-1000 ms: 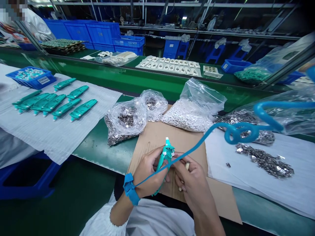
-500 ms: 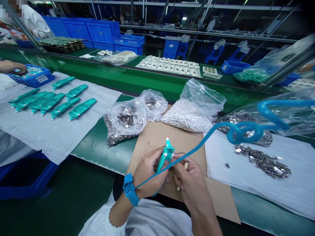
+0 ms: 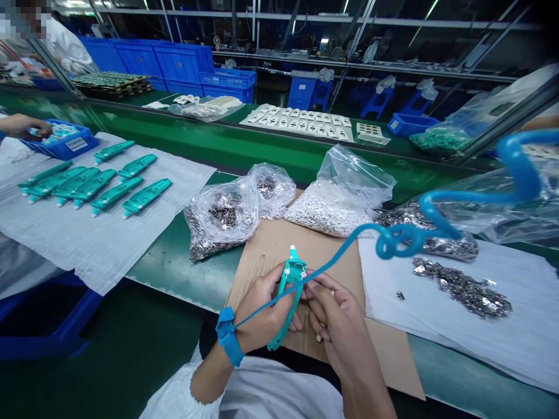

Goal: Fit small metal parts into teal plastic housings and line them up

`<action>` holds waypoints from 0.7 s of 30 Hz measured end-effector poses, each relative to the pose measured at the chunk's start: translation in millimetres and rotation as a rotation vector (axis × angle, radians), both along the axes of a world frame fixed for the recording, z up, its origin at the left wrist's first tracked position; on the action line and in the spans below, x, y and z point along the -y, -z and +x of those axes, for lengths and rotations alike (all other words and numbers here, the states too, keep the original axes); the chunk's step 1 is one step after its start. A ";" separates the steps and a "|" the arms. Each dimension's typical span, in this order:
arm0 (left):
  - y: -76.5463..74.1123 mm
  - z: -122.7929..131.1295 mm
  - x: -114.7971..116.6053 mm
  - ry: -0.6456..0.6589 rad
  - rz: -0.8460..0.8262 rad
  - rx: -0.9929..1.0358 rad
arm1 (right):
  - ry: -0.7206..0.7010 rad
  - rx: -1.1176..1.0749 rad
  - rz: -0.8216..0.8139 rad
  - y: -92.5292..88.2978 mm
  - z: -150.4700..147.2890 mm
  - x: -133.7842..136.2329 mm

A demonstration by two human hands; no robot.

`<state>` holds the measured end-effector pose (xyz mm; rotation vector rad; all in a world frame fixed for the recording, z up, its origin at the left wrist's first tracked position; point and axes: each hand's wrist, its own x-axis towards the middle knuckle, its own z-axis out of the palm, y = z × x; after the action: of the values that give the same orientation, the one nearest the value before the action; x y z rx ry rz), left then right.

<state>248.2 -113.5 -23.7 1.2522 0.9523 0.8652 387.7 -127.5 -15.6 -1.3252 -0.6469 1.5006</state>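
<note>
1. Your left hand (image 3: 264,311) is gripping the teal casing (image 3: 288,320) above the cardboard (image 3: 271,244).
2. Your right hand (image 3: 338,317) is clasping a pale stick (image 3: 319,338) beside it; whether its fingertips (image 3: 311,286) are pinching anything, I cannot tell.

The held casing (image 3: 296,270) is above the cardboard sheet (image 3: 262,250), before the bags of small parts (image 3: 329,206). To the left, other casings (image 3: 146,198) lie on a liner sheet (image 3: 100,256), with a bin (image 3: 74,145) behind them; to the right, metal pieces (image 3: 469,291) lie on another sheet (image 3: 437,331)
</note>
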 end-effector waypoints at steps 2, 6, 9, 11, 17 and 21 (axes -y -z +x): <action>1.9 -0.7 -0.5 0.008 -0.017 0.011 | -0.010 0.020 0.004 -1.2 0.9 -1.1; 2.0 -1.0 -1.5 0.019 -0.034 -0.027 | -0.060 0.117 0.035 -5.9 -3.0 -1.2; 0.5 0.4 -1.7 -0.020 -0.051 -0.027 | -0.130 0.413 0.117 -9.7 15.9 2.1; -0.9 2.0 -1.8 -0.084 -0.053 -0.042 | -0.115 0.745 0.123 -10.8 47.5 5.4; -3.5 5.3 -5.2 -0.204 0.015 -0.159 | 0.036 1.478 -0.010 -4.6 157.7 9.7; 4.5 8.0 -7.7 -0.249 0.162 -0.381 | -0.093 1.528 0.039 5.7 170.2 5.9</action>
<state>256.2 -105.8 -28.1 1.4911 1.3858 0.9278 557.9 -133.4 -21.2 -2.2973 -1.6297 0.2412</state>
